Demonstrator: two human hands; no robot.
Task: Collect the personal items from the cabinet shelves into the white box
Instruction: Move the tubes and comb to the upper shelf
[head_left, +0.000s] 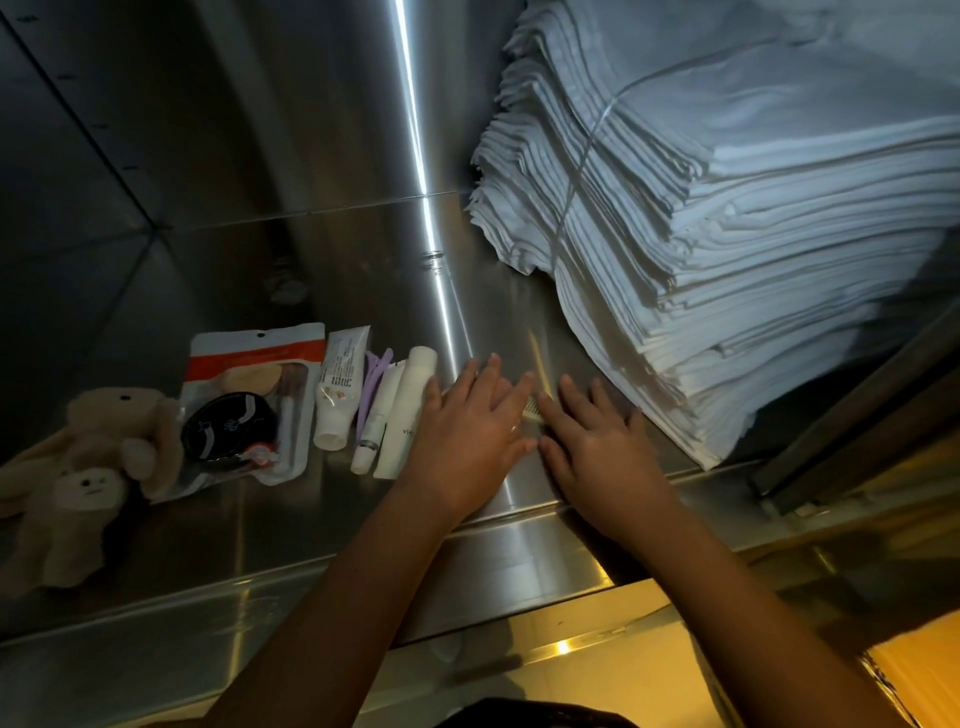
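Both hands lie flat on the steel shelf (260, 519) with straight fingers, gripping nothing: the left hand (467, 431) touches the white tubes (405, 410) and the right hand (597, 441) lies near the stack of folded cloths (727, 260). A small cream comb (531, 415) lies between their fingertips. Judged step: collecting the comb, which next calls for a pinch to lift it off the smooth metal; the white box is out of view.
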